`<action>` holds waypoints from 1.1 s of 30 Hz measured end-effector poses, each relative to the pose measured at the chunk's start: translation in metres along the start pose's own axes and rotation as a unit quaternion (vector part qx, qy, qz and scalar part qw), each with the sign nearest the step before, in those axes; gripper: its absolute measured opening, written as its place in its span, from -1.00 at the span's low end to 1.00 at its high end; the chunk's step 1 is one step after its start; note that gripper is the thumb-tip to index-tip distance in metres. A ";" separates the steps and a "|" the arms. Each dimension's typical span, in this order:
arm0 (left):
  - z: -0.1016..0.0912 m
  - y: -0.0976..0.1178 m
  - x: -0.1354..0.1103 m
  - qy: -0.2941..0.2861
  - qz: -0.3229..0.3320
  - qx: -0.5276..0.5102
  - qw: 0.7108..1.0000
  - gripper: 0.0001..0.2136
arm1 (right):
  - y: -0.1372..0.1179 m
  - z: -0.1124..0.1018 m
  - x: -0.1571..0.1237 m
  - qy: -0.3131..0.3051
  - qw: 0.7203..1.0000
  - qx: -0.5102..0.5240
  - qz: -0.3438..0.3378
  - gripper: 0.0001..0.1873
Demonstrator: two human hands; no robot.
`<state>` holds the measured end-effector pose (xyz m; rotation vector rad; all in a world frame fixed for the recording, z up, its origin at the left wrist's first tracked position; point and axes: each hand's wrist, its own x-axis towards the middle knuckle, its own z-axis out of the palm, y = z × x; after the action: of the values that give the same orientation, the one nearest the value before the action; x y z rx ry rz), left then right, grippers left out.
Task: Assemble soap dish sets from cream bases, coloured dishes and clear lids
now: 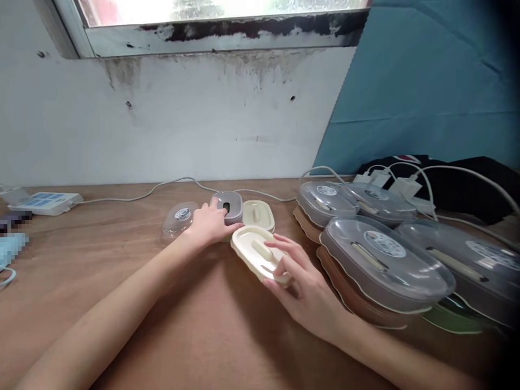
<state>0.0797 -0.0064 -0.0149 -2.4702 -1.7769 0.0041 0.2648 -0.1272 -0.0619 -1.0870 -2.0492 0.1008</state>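
Observation:
My left hand (209, 221) reaches over a small grey see-through lid (234, 201) with a dark slot, its fingers on the far side and its thumb at the near side. Left of that hand lies a see-through cover (175, 219) with a round label. My right hand (298, 276) grips the near right end of a cream lid (252, 244) with a raised bar, thumb at the edge and fingers on top. This lid is tilted above the table. Just behind it lies a second cream lid (262, 212), beside the grey one.
Several larger grey-lidded boxes (382, 260) stand at the right, on brown and green bases. White chargers (406, 186) and cables sit behind them. A cable (162, 184) runs along the wall to a power strip (49, 202) at the left.

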 end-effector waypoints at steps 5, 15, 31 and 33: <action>-0.004 -0.014 -0.001 -0.021 0.029 0.003 0.999 -0.38 | 0.008 0.007 0.027 0.089 0.990 -0.079 0.074 -0.83; -0.012 -0.018 -0.006 -0.036 0.044 0.005 0.998 -0.49 | 0.044 0.068 0.076 0.051 0.963 -0.176 0.199 -0.90; -0.012 -0.031 -0.002 -0.049 0.038 -0.013 0.998 -0.54 | 0.059 0.074 0.078 0.041 0.967 -0.159 0.193 -0.89; -0.012 -0.030 -0.003 -0.047 0.040 -0.006 0.998 -0.54 | 0.059 0.075 0.078 0.037 0.969 -0.156 0.189 -0.88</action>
<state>0.0510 -0.0002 -0.0005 -2.5886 -1.7153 0.1177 0.2283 -0.0129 -0.0893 -1.6456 -1.8060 -0.0736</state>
